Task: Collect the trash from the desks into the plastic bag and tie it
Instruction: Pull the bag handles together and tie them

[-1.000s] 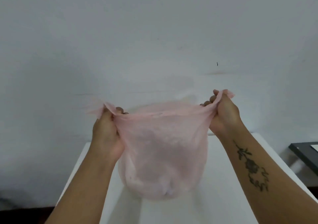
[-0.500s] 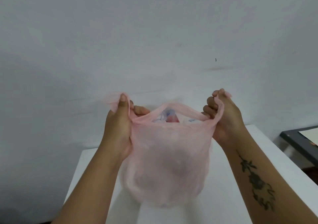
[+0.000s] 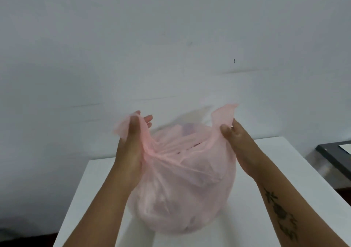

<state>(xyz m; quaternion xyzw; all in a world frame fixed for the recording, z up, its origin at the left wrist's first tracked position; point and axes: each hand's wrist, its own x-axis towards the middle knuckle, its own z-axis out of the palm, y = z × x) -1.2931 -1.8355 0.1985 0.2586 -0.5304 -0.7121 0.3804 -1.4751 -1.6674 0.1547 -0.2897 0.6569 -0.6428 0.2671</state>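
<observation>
— Where's the camera?
— Just one, worn on the person's head, looking forward and down along both forearms.
— Close?
— Very. The left hand (image 3: pixel 131 151) and right hand (image 3: pixel 239 146) sit mid-frame, the bag (image 3: pixel 182 189) between them, right under the lens.
— And beyond?
— Wide angle: the desk (image 3: pixel 284 161) runs off the bottom edge, the wall (image 3: pixel 171 37) fills the top half. A dark table (image 3: pixel 332 155) peeks in at far right.

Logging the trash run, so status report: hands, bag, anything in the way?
Left hand grips one handle, right hand pinches the other. Pink plastic bag full, mouth open, not yet tied, on white desk. Nothing seen in the way.
</observation>
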